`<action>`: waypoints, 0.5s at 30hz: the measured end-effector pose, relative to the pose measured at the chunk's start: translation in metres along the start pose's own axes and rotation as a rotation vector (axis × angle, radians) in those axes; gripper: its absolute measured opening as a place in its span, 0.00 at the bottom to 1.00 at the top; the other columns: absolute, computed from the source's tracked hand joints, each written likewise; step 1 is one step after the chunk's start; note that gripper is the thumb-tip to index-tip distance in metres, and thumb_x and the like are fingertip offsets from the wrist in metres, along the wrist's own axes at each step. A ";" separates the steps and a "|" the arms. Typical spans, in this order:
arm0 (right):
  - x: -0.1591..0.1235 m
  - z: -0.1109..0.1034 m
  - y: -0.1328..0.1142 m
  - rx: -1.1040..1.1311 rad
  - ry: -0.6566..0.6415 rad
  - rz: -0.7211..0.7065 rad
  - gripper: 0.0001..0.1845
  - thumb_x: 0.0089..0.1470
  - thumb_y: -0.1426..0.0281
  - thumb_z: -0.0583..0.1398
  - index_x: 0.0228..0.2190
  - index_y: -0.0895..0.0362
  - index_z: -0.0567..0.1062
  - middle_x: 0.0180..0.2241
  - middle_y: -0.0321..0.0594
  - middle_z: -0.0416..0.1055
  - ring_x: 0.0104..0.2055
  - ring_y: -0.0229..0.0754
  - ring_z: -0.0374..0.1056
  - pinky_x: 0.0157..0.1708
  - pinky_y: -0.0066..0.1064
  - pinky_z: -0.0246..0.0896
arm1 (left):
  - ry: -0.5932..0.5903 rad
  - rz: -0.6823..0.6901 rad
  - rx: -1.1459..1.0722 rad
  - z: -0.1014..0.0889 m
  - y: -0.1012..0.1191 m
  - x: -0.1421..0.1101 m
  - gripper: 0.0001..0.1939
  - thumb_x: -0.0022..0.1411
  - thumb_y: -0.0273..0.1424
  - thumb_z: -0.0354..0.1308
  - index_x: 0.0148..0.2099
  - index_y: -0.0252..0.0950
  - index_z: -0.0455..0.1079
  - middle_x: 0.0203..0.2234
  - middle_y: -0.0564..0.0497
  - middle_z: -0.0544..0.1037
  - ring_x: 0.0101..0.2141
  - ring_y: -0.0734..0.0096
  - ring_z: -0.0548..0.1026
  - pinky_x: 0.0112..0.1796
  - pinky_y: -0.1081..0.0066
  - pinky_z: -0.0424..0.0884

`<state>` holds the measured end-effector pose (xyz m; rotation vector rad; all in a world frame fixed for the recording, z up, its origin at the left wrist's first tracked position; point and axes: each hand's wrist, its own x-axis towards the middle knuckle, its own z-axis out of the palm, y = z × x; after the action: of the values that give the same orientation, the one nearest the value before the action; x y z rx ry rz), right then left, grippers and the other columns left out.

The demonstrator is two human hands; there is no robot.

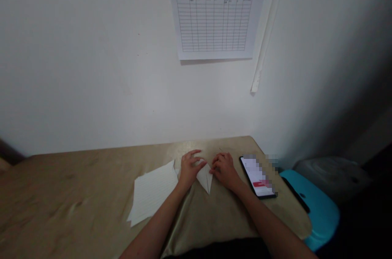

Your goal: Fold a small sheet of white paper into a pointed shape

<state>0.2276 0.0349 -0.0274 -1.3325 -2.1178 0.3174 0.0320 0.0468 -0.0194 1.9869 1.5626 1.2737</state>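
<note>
A small folded white paper [205,177], pointed toward me, lies on the tan table [76,185] between my hands. My left hand [190,167] rests on its left edge with fingers curled and pinching the paper's top. My right hand [224,168] presses on the paper's right edge, fingers bent and close together. A stack of lined white sheets [153,193] lies just left of my left forearm.
A phone [257,176] with a lit screen lies right of my right hand near the table's edge. A blue stool [315,206] with a dark object on it stands beyond that edge. A printed table sheet [214,18] hangs on the white wall.
</note>
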 end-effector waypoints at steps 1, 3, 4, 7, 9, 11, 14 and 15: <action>0.000 0.000 0.000 -0.003 0.000 0.000 0.02 0.54 0.70 0.67 0.29 0.52 0.79 0.43 0.40 0.74 0.55 0.50 0.60 0.63 0.49 0.41 | 0.002 -0.004 -0.002 0.000 0.000 0.000 0.04 0.57 0.37 0.66 0.33 0.44 0.80 0.52 0.53 0.78 0.55 0.60 0.72 0.59 0.55 0.64; 0.000 0.000 -0.001 -0.008 0.005 0.002 0.02 0.54 0.70 0.66 0.29 0.52 0.79 0.43 0.40 0.74 0.55 0.49 0.60 0.63 0.50 0.39 | -0.005 -0.005 -0.003 0.000 0.000 0.000 0.04 0.58 0.37 0.65 0.33 0.44 0.80 0.52 0.53 0.78 0.55 0.60 0.71 0.60 0.55 0.63; 0.000 0.000 0.000 -0.009 0.007 0.003 0.02 0.54 0.69 0.66 0.29 0.52 0.79 0.43 0.40 0.74 0.55 0.49 0.60 0.64 0.50 0.38 | -0.008 -0.006 -0.002 0.000 0.000 0.000 0.05 0.58 0.37 0.65 0.33 0.44 0.80 0.52 0.53 0.78 0.55 0.60 0.71 0.60 0.55 0.63; 0.000 0.002 0.000 -0.008 0.027 0.000 0.02 0.55 0.70 0.66 0.29 0.52 0.79 0.42 0.40 0.74 0.55 0.49 0.61 0.65 0.50 0.37 | -0.014 -0.006 0.007 0.000 -0.001 0.000 0.06 0.60 0.38 0.64 0.34 0.44 0.80 0.53 0.53 0.78 0.56 0.60 0.71 0.60 0.55 0.63; 0.000 0.003 0.001 -0.007 0.038 -0.005 0.03 0.55 0.71 0.66 0.30 0.52 0.80 0.42 0.40 0.74 0.54 0.49 0.61 0.64 0.49 0.38 | -0.012 0.006 0.012 0.000 -0.002 0.000 0.06 0.61 0.38 0.63 0.35 0.45 0.80 0.53 0.53 0.77 0.56 0.60 0.70 0.60 0.55 0.62; 0.000 0.004 0.002 -0.008 0.046 -0.004 0.03 0.54 0.72 0.66 0.30 0.52 0.80 0.42 0.39 0.74 0.54 0.49 0.61 0.63 0.47 0.42 | -0.007 0.027 0.015 0.001 -0.003 0.000 0.07 0.62 0.38 0.62 0.36 0.45 0.81 0.53 0.53 0.77 0.56 0.60 0.70 0.60 0.54 0.62; 0.001 0.006 0.004 -0.018 0.049 0.004 0.02 0.54 0.72 0.66 0.30 0.53 0.80 0.42 0.40 0.75 0.53 0.49 0.60 0.61 0.46 0.46 | -0.002 0.046 0.027 0.003 -0.005 0.001 0.05 0.61 0.36 0.64 0.37 0.45 0.81 0.53 0.52 0.78 0.55 0.60 0.71 0.59 0.53 0.62; 0.001 0.007 0.005 -0.024 0.046 0.005 0.02 0.54 0.72 0.66 0.30 0.53 0.80 0.42 0.40 0.75 0.53 0.50 0.60 0.61 0.46 0.45 | -0.007 0.043 0.038 0.003 -0.006 0.001 0.04 0.60 0.36 0.65 0.36 0.44 0.80 0.53 0.51 0.78 0.55 0.59 0.71 0.59 0.53 0.62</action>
<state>0.2267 0.0385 -0.0353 -1.3467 -2.0869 0.2620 0.0308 0.0504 -0.0251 2.0570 1.5600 1.2606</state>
